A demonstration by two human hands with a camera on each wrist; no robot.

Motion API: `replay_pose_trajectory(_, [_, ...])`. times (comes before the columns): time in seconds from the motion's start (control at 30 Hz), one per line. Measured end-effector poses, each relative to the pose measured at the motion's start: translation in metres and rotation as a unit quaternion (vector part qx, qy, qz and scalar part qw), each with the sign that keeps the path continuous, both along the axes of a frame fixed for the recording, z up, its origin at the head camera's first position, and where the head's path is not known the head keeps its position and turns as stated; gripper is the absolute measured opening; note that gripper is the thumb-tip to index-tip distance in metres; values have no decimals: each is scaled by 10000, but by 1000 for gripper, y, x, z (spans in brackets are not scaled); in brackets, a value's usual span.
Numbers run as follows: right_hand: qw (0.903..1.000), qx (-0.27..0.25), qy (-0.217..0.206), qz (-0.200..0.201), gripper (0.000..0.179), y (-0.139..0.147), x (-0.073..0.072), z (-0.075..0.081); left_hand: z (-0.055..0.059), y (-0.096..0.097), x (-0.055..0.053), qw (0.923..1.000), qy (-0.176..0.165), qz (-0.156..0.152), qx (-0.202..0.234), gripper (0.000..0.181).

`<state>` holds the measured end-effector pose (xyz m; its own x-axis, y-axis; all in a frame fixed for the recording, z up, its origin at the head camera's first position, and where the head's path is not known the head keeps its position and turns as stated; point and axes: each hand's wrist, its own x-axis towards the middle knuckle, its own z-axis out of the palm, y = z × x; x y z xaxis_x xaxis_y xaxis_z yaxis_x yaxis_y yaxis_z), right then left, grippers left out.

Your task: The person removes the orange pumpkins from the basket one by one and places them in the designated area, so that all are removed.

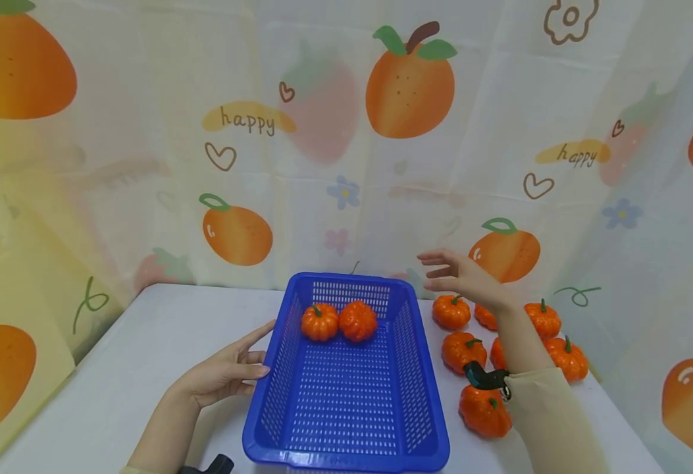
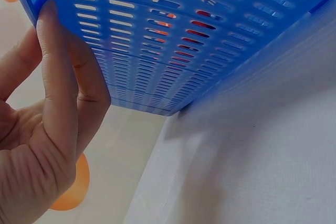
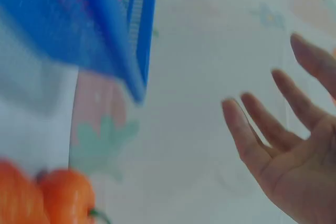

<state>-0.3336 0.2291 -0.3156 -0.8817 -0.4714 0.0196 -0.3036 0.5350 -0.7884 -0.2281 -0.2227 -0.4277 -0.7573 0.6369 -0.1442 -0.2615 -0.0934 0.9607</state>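
Observation:
A blue plastic basket [image 1: 346,395] with slotted walls stands in the middle of the head view. Two small orange pumpkins lie inside it side by side near the far end, a left one [image 1: 320,322] and a right one [image 1: 358,321]. My left hand [image 1: 224,372] holds the basket's left rim, fingers bent against the outer wall in the left wrist view. Raised beyond the right rim, my right hand [image 1: 464,276] holds nothing, its fingers spread and slightly bent. Below it sits a pumpkin [image 1: 451,312] outside the basket.
Several more pumpkins [image 1: 485,411] lie on the white table [image 1: 204,309] right of the basket, some partly hidden behind my right forearm. A curtain [image 1: 334,217] printed with fruit hangs right behind the table and along both sides.

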Motion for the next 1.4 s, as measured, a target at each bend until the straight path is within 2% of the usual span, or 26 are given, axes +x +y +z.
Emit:
replay_pose_trajectory(0.2, [9985,-376,99,-377,63,-52,-13,3,1,0,1,9999,22,43,-97,89])
replay_pose_trajectory(0.37, [9977,-571,-115,-341,61,-87,-21,-3,1,1,1,9999,13,54,-90,89])
replay_pose_trajectory(0.53, [9974,-551,-343,-298,55,-109,-26,-15,1,1,1,10000,-17,41,-60,90])
replay_pose_trajectory(0.63, [9966,-537,-550,-311,54,-117,-28,-24,0,1,0,10000,-23,25,-32,90])
replay_pose_trajectory(0.93, [9974,152,-692,-109,54,-128,-29,-48,-2,0,0,9999,-27,75,-73,90])
replay_pose_trajectory(1.03, [9966,257,-778,122,56,-128,-30,-54,-2,0,0,9999,-30,84,-86,90])
replay_pose_trajectory(1.17, [9934,671,-757,546,61,-128,-33,-62,-1,0,1,9999,-30,84,-72,90])
replay_pose_trajectory(1.4, [9871,1029,-847,889,67,-124,-34,-72,-2,0,0,10000,-17,40,-2,90])
